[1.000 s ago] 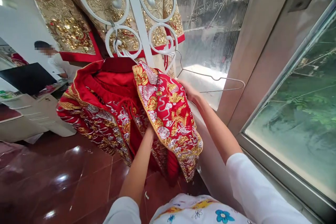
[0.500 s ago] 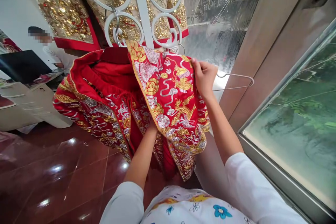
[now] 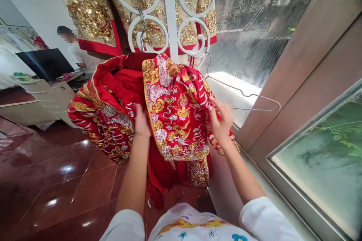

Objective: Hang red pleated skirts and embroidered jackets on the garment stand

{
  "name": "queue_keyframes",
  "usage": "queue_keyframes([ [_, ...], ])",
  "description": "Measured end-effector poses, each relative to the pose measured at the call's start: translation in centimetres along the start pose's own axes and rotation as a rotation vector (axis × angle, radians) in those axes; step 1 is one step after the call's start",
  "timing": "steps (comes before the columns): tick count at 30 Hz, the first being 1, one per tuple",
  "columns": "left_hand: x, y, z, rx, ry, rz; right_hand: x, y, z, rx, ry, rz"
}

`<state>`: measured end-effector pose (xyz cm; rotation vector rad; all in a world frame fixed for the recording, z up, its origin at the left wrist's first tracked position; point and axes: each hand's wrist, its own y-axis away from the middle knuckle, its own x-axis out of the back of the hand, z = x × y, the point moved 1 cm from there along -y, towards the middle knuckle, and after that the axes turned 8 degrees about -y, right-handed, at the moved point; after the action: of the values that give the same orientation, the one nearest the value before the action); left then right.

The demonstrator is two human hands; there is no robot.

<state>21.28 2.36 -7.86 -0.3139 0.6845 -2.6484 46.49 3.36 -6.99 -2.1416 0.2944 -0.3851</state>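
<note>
A red jacket [image 3: 181, 120] with gold and silver embroidery hangs in front of me on a wooden hanger [image 3: 138, 60], its front open. A red gathered garment [image 3: 127, 83] shows inside it. My left hand [image 3: 142, 125], slightly blurred, is at the jacket's front opening beside the gold-trimmed edge; its fingers are partly hidden, so I cannot tell whether they grip. On the other side, my right hand [image 3: 222, 120] is at the jacket's sleeve, thumb and fingers closed on the cloth.
A white scrolled metal rack [image 3: 169, 11] stands behind, with gold sequined garments [image 3: 90, 15] beyond it. A bare wire hanger [image 3: 254, 101] sticks out to the right, near the window frame [image 3: 283, 83]. Left are a desk [image 3: 45, 98], a dark monitor [image 3: 45, 64] and a seated person [image 3: 82, 54].
My left hand has come out from under the front panel and up to its edge. My right hand has moved down from the shoulder to the sleeve. The panel now lies flatter over the jacket.
</note>
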Motion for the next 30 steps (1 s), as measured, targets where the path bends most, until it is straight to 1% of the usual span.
queue_keyframes([
  [1, 0.3, -0.2, 0.8, 0.015, 0.065, -0.054, 0.4, -1.2, 0.7, -0.036, -0.021, 0.031],
  [2, 0.3, -0.5, 1.7, 0.031, 0.121, -0.108, 0.6, -2.3, 1.4, -0.075, -0.045, 0.031],
  [3, 0.2, -0.9, 2.8, 0.04, 0.152, -0.143, 0.6, -3.3, 2.1, -0.116, -0.084, -0.012],
  [4, 0.0, -1.5, 4.0, 0.034, 0.158, -0.143, 0.5, -4.1, 2.6, -0.162, -0.139, -0.081],
  [6, -0.4, -3.0, 6.7, -0.042, 0.127, -0.053, 0.2, -5.0, 3.5, -0.249, -0.254, -0.201],
  [7, -0.4, -3.7, 8.0, -0.11, 0.125, 0.007, 0.2, -5.0, 3.8, -0.282, -0.289, -0.218],
  [8, -0.3, -4.4, 9.2, -0.19, 0.135, 0.061, 0.3, -4.9, 4.0, -0.306, -0.302, -0.196],
  [9, 0.0, -4.8, 10.0, -0.268, 0.155, 0.11, 0.5, -4.5, 4.2, -0.324, -0.301, -0.143],
  [10, 0.2, -4.9, 10.4, -0.326, 0.173, 0.142, 0.7, -4.0, 4.4, -0.341, -0.297, -0.082],
  [11, 0.3, -4.8, 10.3, -0.353, 0.179, 0.161, 0.9, -3.2, 4.6, -0.361, -0.301, -0.039],
  [12, 0.3, -4.4, 9.6, -0.337, 0.175, 0.174, 1.0, -2.4, 4.9, -0.39, -0.318, -0.02],
  [13, 0.1, -3.8, 8.5, -0.278, 0.161, 0.171, 1.0, -1.5, 5.1, -0.426, -0.337, -0.014],
  [14, -0.3, -3.2, 7.0, -0.189, 0.14, 0.156, 0.8, -0.6, 5.4, -0.464, -0.352, -0.016],
  [15, -1.0, -2.6, 5.5, -0.081, 0.122, 0.123, 0.5, 0.3, 5.6, -0.499, -0.359, -0.017],
  [16, -1.6, -2.2, 4.1, -0.009, 0.116, 0.083, 0.1, 1.1, 5.8, -0.526, -0.362, -0.013],
  [17, -2.3, -1.8, 3.0, 0.024, 0.122, 0.07, -0.2, 1.7, 5.9, -0.544, -0.368, -0.008],
  [18, -2.8, -1.6, 2.3, 0.048, 0.134, 0.045, -0.5, 2.2, 5.9, -0.555, -0.378, -0.01],
  [20, -3.0, -1.3, 2.3, 0.051, 0.138, 0.004, -0.7, 2.9, 6.2, -0.567, -0.414, -0.048],
  [22, -1.9, -1.0, 3.7, 0.019, 0.043, -0.012, -0.4, 3.4, 6.6, -0.543, -0.443, -0.113],
  [23, -0.8, -0.8, 4.6, -0.024, -0.034, 0.02, 0.0, 3.8, 6.8, -0.511, -0.449, -0.155],
  [24, 0.6, -0.6, 5.7, -0.091, -0.113, 0.085, 0.3, 4.2, 7.1, -0.475, -0.448, -0.199],
  [25, 2.3, -0.4, 6.6, -0.177, -0.196, 0.188, 0.6, 4.7, 7.4, -0.444, -0.442, -0.24],
  [27, 6.0, -0.5, 8.1, -0.361, -0.385, 0.437, 1.1, 5.9, 7.8, -0.419, -0.403, -0.285],
  [28, 7.9, -1.0, 8.5, -0.44, -0.512, 0.548, 1.4, 6.4, 7.8, -0.421, -0.363, -0.274],
  [29, 9.8, -1.8, 8.6, -0.489, -0.649, 0.598, 1.6, 6.8, 7.6, -0.417, -0.313, -0.241],
  [30, 11.5, -3.0, 8.6, -0.52, -0.746, 0.593, 1.8, 6.9, 7.1, -0.401, -0.267, -0.194],
])
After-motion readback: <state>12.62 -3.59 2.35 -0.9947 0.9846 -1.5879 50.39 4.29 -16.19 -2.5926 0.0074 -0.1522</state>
